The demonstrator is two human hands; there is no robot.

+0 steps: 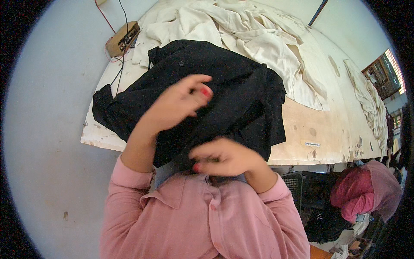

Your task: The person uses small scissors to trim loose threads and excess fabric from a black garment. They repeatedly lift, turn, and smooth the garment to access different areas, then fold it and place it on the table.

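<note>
A black garment point(224, 71) with a round button or snap lies bunched on the pale wooden table point(308, 129), its near part hanging over the front edge. Above its middle is my left hand point(183, 101), fingers bent but apart, with no fabric visibly gripped. My right hand point(228, 157) is lower, at the garment's near edge close to my body. Its fingers point left with the thumb below them; motion blur hides whether cloth is pinched between them. Both hands show red on a nail.
Cream cloth pieces point(271, 47) are heaped behind the black garment, and more cloth point(366, 99) lies along the table's right side. A wooden box with wires point(123, 39) is at the back left. A person in magenta point(358, 190) bends at the lower right, beside a dark chair point(297, 190).
</note>
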